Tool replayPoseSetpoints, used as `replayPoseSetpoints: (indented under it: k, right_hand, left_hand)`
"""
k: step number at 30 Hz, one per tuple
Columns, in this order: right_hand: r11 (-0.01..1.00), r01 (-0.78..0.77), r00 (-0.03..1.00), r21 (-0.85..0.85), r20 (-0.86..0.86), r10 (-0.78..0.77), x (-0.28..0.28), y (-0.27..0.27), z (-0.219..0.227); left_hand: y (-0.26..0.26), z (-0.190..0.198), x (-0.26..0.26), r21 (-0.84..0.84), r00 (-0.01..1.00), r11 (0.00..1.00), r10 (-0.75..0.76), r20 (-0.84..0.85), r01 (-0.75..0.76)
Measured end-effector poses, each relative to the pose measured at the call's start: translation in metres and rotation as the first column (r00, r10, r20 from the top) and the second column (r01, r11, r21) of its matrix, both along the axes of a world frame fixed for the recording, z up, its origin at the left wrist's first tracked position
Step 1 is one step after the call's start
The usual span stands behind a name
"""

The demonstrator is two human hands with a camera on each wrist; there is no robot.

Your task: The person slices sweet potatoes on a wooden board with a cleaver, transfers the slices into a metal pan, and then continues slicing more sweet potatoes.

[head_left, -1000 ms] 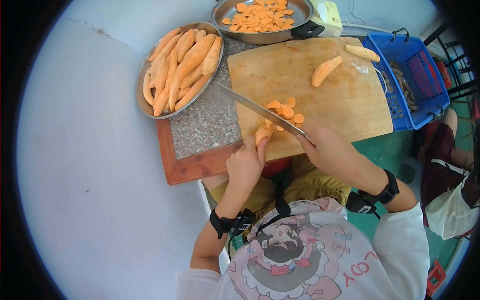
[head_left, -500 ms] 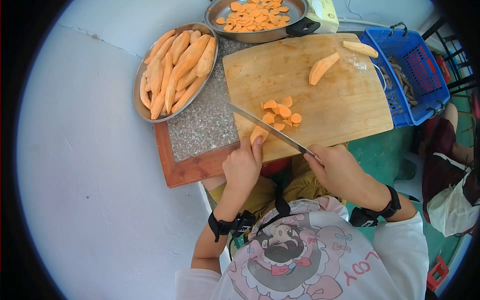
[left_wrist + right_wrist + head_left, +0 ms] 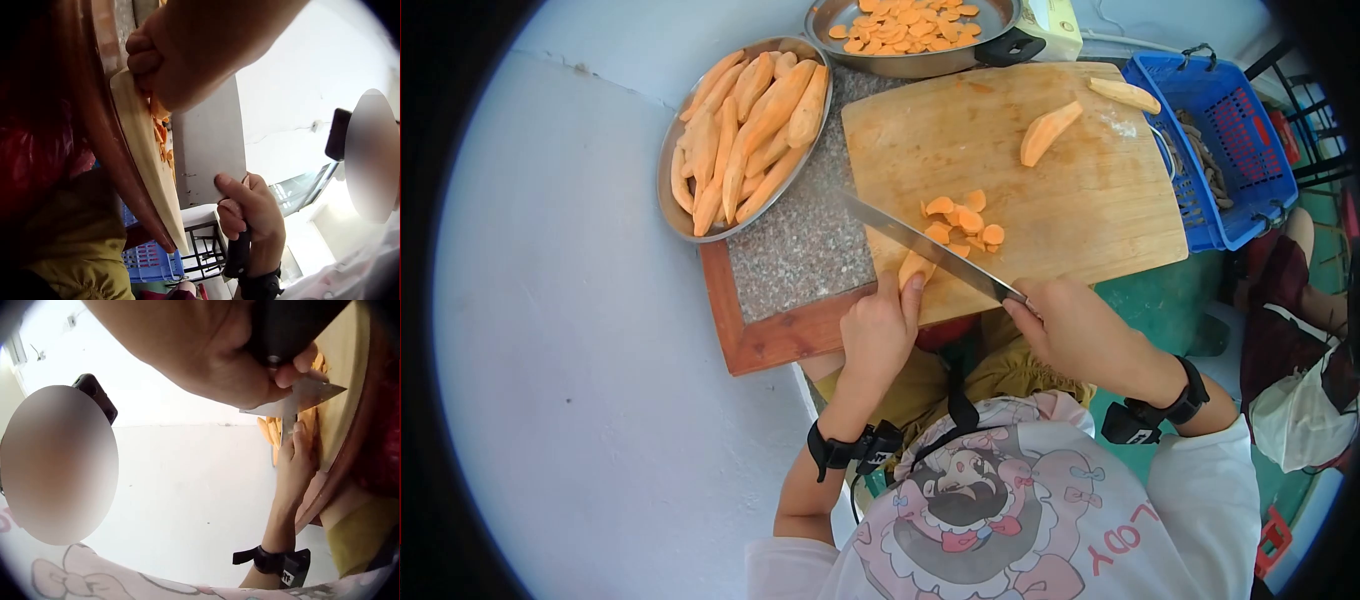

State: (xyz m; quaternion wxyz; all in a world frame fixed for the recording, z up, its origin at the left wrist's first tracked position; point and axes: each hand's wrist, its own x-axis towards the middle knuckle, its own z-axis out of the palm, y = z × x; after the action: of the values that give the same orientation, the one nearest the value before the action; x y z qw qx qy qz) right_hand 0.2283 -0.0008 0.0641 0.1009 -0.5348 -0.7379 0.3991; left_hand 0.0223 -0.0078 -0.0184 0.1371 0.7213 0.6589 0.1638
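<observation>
On the wooden cutting board (image 3: 1100, 220), my left hand (image 3: 878, 335) grips a peeled orange root piece (image 3: 914, 270) near the front left edge. My right hand (image 3: 1068, 325) holds a broad knife (image 3: 940, 252) by its handle, the blade slanting over the board beside that piece. Round orange slices (image 3: 966, 220) lie just behind the blade. In the left wrist view the knife's flat side (image 3: 209, 147) faces the camera, and the right hand (image 3: 256, 215) has a thumb on the blade's lower part. Farther back rest a cut root half (image 3: 1050, 133) and a paler piece (image 3: 1124, 94).
A steel plate (image 3: 672, 205) of peeled roots stands at the left on the stone tabletop (image 3: 800, 255). Behind the board is a pan (image 3: 920, 66) with slices. A blue basket (image 3: 1245, 215) holding dark roots stands at the right, a seated person's leg (image 3: 1297, 245) beyond it.
The knife has been raised and lowered slightly around the held piece, shifting a little toward the front. My left hand still grips the piece. The head view has shifted slightly.
</observation>
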Motion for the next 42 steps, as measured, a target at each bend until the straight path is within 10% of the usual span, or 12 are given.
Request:
replayPoseSetpoints:
  k: [19,42]
  right_hand:
    - [0.967,-0.138,0.989,0.214,0.085,0.122,-0.038,0.026,-0.036]
    - [0.995,0.016,1.000,0.097,-0.001,-0.016,0.008,-0.003,0.003]
  left_hand:
    - [-0.002,-0.001,0.003,0.046,0.998,0.999,-0.008,-0.061,0.010]
    - [-0.015,0.006,0.006,0.047,0.981,0.995,0.078,0.178,-0.087]
